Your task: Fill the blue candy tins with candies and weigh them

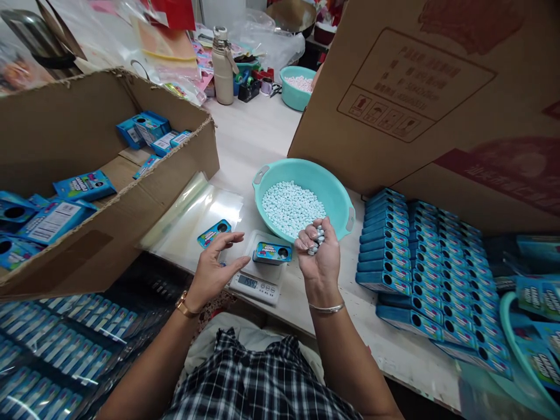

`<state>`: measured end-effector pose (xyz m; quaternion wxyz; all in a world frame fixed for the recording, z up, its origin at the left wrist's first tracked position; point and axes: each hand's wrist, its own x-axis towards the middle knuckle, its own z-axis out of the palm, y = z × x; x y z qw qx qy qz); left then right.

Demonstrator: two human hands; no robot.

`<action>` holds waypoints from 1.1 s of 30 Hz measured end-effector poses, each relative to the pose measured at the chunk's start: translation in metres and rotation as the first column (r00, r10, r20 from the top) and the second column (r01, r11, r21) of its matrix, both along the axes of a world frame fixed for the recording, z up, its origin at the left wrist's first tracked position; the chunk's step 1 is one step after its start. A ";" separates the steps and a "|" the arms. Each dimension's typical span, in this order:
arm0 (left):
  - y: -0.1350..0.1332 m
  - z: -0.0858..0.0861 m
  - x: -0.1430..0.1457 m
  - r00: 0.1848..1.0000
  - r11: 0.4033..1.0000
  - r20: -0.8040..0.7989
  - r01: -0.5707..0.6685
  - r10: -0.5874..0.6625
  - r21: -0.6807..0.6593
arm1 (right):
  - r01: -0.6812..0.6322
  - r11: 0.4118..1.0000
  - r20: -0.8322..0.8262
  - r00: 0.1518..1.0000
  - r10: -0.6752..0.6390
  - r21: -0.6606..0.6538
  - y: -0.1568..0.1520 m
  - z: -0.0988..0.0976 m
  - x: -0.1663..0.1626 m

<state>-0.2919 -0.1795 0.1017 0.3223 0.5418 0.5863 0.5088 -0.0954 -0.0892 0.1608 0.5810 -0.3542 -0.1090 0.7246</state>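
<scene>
My right hand (321,251) is closed around a handful of pale blue candies (318,238), palm side up, at the near rim of a turquoise basin (335,189). More of the same candies (291,207) lie inside the basin. On a white digital scale (255,287) rests a small blue candy box (272,252). My left hand (223,265) hovers left of that box, thumb and fingers apart, with nothing between them. Just beyond its fingers, another blue box (214,232) sits on clear plastic bags (188,233).
Left stands an open cardboard carton (170,166) with loose blue boxes. Rows of blue boxes (420,274) are stacked at right before a large carton (420,87). A bottle (224,70) and a second basin (294,96) with pinkish candies stand farther back.
</scene>
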 end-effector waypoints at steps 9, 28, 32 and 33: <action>0.000 0.003 0.011 0.998 0.998 -0.008 0.057 -0.057 -0.012 | 0.015 0.999 0.057 0.998 -0.017 0.034 -0.003 -0.001 -0.005; 0.017 -0.004 0.025 0.960 0.980 -0.198 0.197 -0.199 -0.033 | -0.227 0.925 0.730 0.680 -0.073 0.304 0.080 -0.020 0.029; 0.022 -0.020 0.028 0.976 0.979 -0.114 0.173 -0.185 -0.113 | -0.486 0.831 0.955 0.243 -0.169 0.271 0.095 -0.040 0.045; 0.022 -0.024 0.029 0.978 0.976 -0.088 0.178 -0.190 -0.126 | -0.484 0.828 0.949 0.263 -0.173 0.285 0.092 -0.043 0.048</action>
